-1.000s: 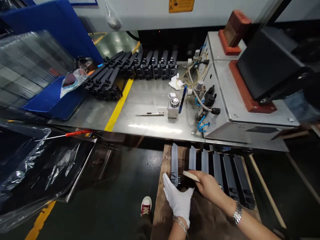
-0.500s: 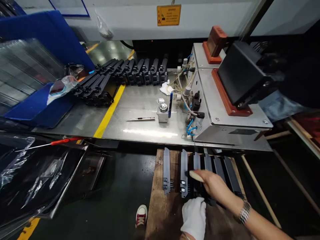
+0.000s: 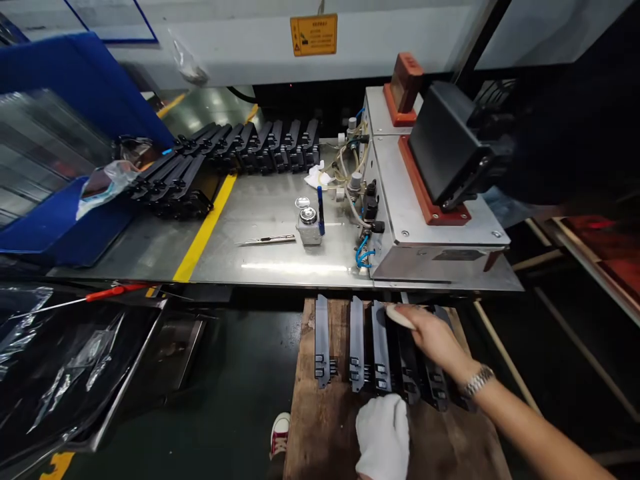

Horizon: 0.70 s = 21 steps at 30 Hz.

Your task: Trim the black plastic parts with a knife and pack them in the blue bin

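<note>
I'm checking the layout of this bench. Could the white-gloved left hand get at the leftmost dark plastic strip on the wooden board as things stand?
Probably yes. The white-gloved left hand rests on the wooden board just below the row, and the leftmost dark plastic strip lies apart, uncovered. The bare right hand works further right.

A row of long, narrow dark grey plastic strips (image 3: 373, 347) lies on a worn wooden board (image 3: 310, 427), below the front edge of the steel bench. The strips lie flat, side by side and roughly parallel, their long axes running away from the viewer. The two leftmost, at (image 3: 321, 340) and (image 3: 356, 343), stand a little apart from each other and from the rest; those further right are packed close and fan slightly outward. Each strip has small notched clips near its near end. A pale, flat stick (image 3: 400, 317) lies slanted across the far ends of the middle strips
</note>
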{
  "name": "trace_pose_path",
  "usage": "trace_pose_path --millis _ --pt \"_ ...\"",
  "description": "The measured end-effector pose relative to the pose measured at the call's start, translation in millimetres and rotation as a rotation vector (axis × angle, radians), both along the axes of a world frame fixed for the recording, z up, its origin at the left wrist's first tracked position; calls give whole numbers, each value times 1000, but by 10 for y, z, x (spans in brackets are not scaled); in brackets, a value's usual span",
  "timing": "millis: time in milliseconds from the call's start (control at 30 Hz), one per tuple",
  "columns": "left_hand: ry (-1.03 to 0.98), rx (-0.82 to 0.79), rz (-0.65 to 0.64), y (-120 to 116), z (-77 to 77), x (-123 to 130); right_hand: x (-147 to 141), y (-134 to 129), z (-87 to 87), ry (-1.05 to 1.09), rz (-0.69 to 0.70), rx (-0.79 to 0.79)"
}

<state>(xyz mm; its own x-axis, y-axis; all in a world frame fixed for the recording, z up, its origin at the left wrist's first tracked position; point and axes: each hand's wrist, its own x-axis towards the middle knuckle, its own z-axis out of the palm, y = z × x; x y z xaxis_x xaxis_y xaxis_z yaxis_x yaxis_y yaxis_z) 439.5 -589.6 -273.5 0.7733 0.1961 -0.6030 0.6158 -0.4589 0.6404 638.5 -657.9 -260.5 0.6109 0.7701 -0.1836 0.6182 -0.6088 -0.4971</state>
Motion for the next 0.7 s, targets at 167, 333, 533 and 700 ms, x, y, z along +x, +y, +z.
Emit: trace_pose_path --millis 167,333,533,700 --pt "-37 -158 -138 -171 66 218 -159 -188 -24 39 39 2" --pt "69 -166 -53 -219 138 396 -317 -180 89 86 95 -45" --pt "38 -222 41 -275 69 332 -154 -25 9 49 -5 -42" --pt "84 -228 58 -284 71 351 -436 -300 133 92 48 -58"
